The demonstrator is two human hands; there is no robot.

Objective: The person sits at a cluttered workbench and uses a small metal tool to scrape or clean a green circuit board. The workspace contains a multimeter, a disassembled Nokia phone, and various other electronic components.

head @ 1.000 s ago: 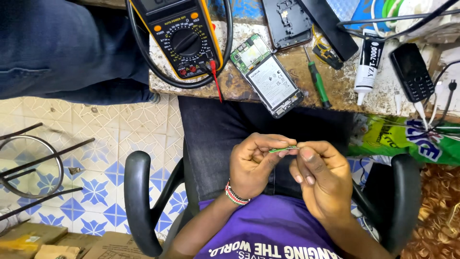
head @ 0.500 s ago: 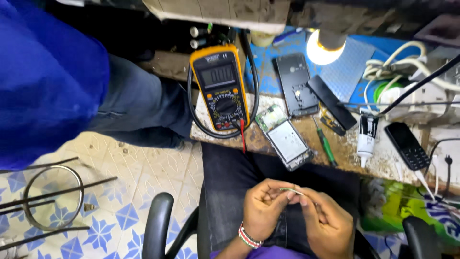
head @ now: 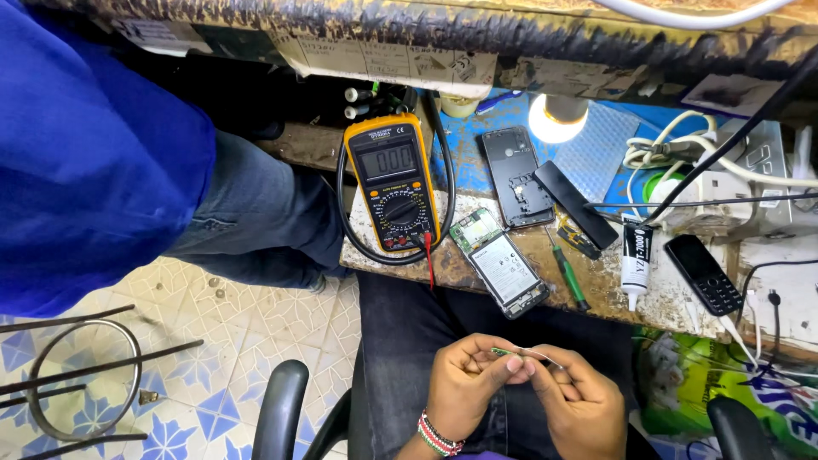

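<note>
Hands met above the lap of the seated person: the left hand [head: 467, 385] and the right hand [head: 578, 400] pinched between their fingertips a small green circuit strip with a thin pale wire [head: 516, 352], both grips closed on that one piece, which hung in the air below the worn wooden bench edge [head: 477, 277]. Compared with the views half a second and a second earlier, the pinch itself had not altered; what had changed was the camera's aim, which had lifted so that the bench filled the upper field and the hands sank to the lower margin, suggesting that attention was passing from the held piece to the bench. On the bench lay a yellow-cased digital multimeter [head: 392, 183] ringed by its black lead, an opened phone with bare circuit board and battery [head: 501, 262], a green-handled screwdriver [head: 569, 279], a white glue tube [head: 634, 261] and a black keypad phone [head: 704, 274]. A person in a blue shirt [head: 89, 162] stood at left.
</note>
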